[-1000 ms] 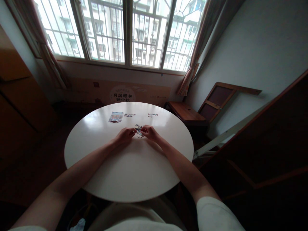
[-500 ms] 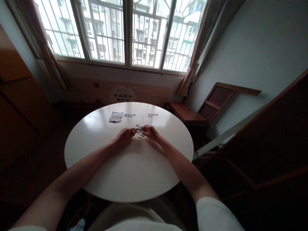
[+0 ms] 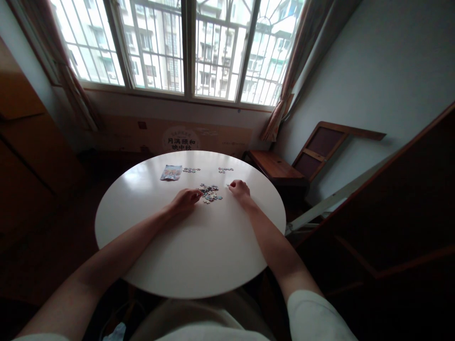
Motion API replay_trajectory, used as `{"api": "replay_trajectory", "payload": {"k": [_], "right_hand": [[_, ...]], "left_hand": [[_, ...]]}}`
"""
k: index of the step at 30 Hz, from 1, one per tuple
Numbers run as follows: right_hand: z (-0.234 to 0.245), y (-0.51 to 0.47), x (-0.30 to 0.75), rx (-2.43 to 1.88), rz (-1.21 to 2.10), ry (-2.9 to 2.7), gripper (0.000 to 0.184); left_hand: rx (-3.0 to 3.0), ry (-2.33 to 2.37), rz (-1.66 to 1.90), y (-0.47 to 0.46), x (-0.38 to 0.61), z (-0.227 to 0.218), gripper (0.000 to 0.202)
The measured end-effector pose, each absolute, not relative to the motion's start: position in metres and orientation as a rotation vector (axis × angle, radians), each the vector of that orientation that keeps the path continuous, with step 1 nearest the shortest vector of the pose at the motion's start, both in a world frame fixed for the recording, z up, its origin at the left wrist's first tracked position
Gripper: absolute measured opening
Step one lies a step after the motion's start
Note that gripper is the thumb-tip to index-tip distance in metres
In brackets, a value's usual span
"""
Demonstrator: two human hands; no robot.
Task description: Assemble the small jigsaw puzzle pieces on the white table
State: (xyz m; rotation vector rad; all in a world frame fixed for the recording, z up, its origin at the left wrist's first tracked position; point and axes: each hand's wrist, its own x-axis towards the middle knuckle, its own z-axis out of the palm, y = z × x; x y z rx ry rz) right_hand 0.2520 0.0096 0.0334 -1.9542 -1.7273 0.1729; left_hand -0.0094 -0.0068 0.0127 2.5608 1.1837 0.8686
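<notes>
And there's the writing, big and dark across the banner [image 3: 220, 134] behind the table [image 3: 185, 265]: 月满颐和, and beneath it 映中秋, its lower edge meeting the tabletop. The smaller lettering around it is too faint to read. One packet [image 3: 171, 172] lies flat on the far left of the table, printed in colour, any words on it too tiny to make out.

Now the count: two hands, one pile [image 3: 211, 193] of jigsaw pieces at mid-table, too jumbled to number, and two sets laid out beyond it. The left set [image 3: 191, 170] sits just beside the packet; the right set [image 3: 226, 170] is well apart from it, a longer row above a shorter one.

To the hands! The left hand [image 3: 186, 198] is at the pile's left edge, fingers curled in together; whether they grip anything, I can't tell. The right hand [image 3: 239, 188] is clear of the pile, to its right, thumb and fingertips pinching one small pale piece [image 3: 228, 185].
</notes>
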Motion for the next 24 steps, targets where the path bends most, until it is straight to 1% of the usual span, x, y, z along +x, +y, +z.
{"api": "replay_trajectory", "payload": {"k": [8, 14, 21, 24], "right_hand": [[0.035, 0.008, 0.249, -2.102, 0.181, -1.718, 0.017], [0.03, 0.008, 0.245, -2.006, 0.078, -1.813, 0.017], [0.024, 0.008, 0.242, -1.97, -0.144, -1.974, 0.029], [0.02, 0.01, 0.243, -1.955, -0.124, -2.033, 0.032]], "left_hand": [[2.546, 1.174, 0.863, -0.009, -0.009, 0.015, 0.03], [2.55, 1.174, 0.862, -0.008, -0.01, 0.014, 0.029], [2.568, 1.193, 0.851, -0.007, -0.009, 0.013, 0.029], [2.575, 1.196, 0.843, -0.007, -0.009, 0.013, 0.029]]}}
